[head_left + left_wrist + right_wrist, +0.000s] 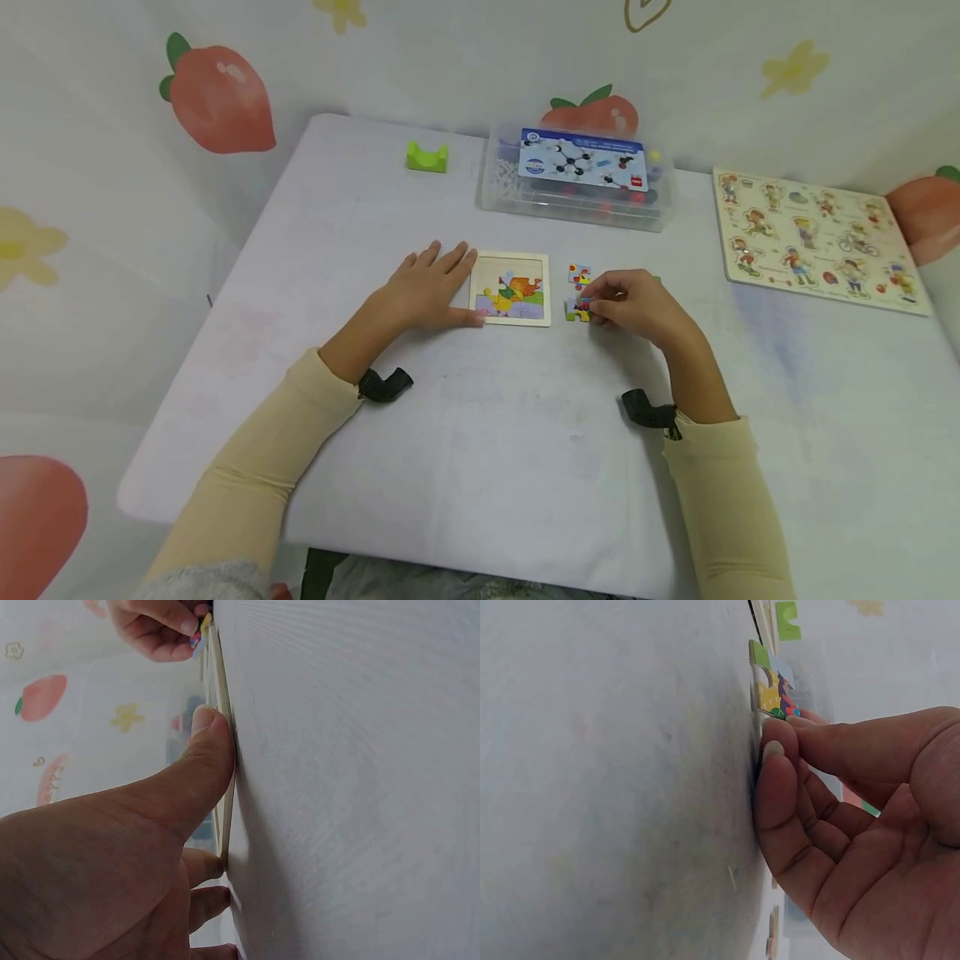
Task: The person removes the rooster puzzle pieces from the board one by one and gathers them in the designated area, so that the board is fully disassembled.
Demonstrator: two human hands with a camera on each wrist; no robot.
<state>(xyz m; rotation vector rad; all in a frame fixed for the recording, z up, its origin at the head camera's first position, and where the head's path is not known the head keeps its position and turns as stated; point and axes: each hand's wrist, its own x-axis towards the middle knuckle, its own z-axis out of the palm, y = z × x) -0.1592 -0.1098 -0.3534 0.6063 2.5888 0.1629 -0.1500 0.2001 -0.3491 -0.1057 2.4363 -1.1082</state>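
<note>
A: What do we see at the right grip [633, 307]?

B: Thumb and fingers pinch the edge of a patterned puzzle piece [577, 311], right of the wooden frame [547, 292]. We cannot tell whether it is clear of the tabletop [480, 467].

A: And the left grip [431, 293]?

B: Fingers extended, not clasping; they touch the frame's left side, the thumb at its near edge. Inside, fitted pieces [525, 287] leave the far left bare.

A: What might we expect to fail?

B: The pinch takes only an edge, so the piece could pivot or slip. A careless fingertip could nudge the second loose piece [579, 273], just beyond. Uneven pressure from the left could skew the frame, unsettling its contents.

A: Farther out?

B: We note a clear box [573, 218] and a picture board [810, 279].
</note>
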